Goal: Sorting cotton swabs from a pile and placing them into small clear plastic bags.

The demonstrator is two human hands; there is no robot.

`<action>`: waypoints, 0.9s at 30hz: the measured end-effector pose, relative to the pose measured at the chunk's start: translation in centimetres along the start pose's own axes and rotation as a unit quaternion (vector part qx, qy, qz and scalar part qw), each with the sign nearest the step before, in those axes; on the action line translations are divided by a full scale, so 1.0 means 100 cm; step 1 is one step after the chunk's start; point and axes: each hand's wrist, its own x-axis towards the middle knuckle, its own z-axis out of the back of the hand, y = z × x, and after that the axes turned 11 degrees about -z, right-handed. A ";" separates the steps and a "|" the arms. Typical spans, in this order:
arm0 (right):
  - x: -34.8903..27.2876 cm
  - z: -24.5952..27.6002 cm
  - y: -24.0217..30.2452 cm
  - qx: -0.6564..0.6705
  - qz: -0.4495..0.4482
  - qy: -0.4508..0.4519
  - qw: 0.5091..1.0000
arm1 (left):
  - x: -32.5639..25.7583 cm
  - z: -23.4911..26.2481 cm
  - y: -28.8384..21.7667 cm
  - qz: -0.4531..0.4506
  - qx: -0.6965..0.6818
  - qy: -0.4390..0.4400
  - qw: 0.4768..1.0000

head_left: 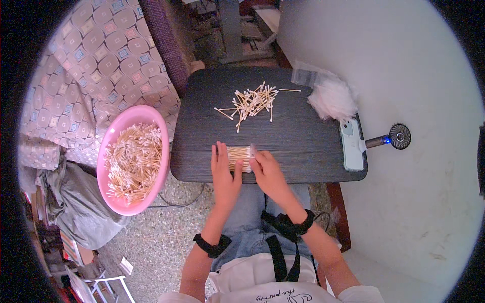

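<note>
Hard to make out both ends of the pack (240,155), partly covered by the left hand (225,174) and right hand (268,171), or to count the overlapping swabs (255,102) beyond. Held between both hands over the near side of the tabletop (308,156), braced by the open, straight-fingered left and pinched at one end by the right.

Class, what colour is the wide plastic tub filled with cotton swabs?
The wide plastic tub is pink; the head view shows it best.
</note>
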 end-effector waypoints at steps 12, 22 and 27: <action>0.003 0.044 0.028 0.341 0.006 0.062 0.938 | 0.017 0.032 -0.006 0.086 -0.330 0.121 0.932; 0.012 0.029 0.011 0.336 0.037 0.026 0.941 | 0.027 -0.004 -0.022 0.104 -0.506 -0.021 0.856; 0.010 0.026 0.005 0.352 -0.015 0.075 0.933 | 0.027 -0.017 -0.024 0.100 -0.507 -0.040 0.855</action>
